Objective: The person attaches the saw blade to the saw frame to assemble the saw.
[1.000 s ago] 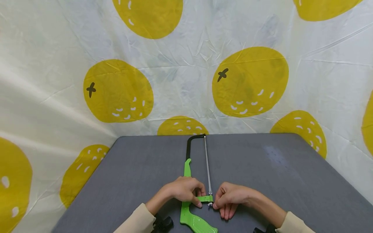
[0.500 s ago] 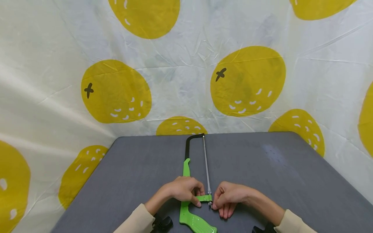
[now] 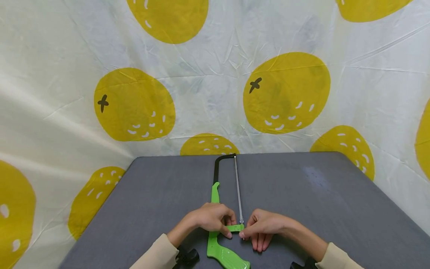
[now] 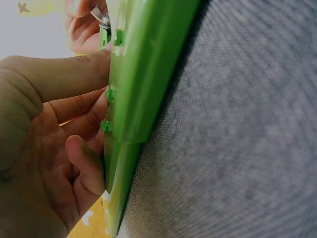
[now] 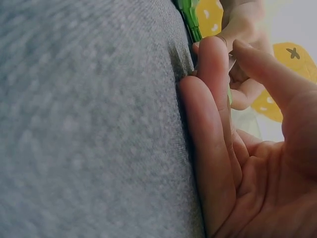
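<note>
A hacksaw (image 3: pixel 226 257) with a green handle and black front frame lies flat on the grey table, its blade (image 3: pixel 239 190) on the right side. My left hand (image 3: pixel 215 218) grips the green crossbar, thumb on the near side and fingers on the far side. At the crossbar's right end, my right hand (image 3: pixel 265 226) pinches the metal wing nut (image 4: pixel 101 19) between thumb and forefinger. In the head view the thumb mostly hides that nut. The right hand's other fingers (image 5: pixel 208 134) rest along the tabletop in the right wrist view.
The grey table (image 3: pixel 168 186) runs back to a white curtain (image 3: pixel 211 104) printed with large yellow fruit. Black wrist devices (image 3: pixel 188 257) are strapped below both cuffs. The saw's black front end reaches the table's far edge.
My right thumb has shifted slightly left and now covers the wing nut, which showed its wings at changing angles before. The left hand and the hacksaw have stayed in place.
</note>
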Demonstrator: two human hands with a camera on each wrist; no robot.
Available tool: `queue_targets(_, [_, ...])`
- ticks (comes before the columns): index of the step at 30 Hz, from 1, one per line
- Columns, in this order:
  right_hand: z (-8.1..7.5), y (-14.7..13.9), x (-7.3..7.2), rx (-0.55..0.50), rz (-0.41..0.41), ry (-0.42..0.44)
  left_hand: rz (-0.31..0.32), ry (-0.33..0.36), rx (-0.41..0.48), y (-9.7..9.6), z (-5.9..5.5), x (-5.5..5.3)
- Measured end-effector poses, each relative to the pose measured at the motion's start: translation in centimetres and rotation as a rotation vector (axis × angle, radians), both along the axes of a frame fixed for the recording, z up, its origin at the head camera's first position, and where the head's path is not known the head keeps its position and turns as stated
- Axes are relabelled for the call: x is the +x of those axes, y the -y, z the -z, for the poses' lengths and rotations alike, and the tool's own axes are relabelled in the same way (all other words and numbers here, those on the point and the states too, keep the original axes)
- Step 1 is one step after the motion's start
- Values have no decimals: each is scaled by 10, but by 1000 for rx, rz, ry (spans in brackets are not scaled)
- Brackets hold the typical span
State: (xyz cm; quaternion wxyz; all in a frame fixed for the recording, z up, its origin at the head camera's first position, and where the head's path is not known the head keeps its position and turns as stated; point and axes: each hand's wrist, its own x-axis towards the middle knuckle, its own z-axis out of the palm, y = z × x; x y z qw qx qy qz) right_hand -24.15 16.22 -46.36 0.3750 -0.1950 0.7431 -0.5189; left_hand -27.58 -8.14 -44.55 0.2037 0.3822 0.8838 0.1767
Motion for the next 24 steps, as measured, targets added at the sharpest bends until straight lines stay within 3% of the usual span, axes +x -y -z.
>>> queue_targets(24, [1,-4,-4,-48,-70,14,0,-8,-4,0,1,1])
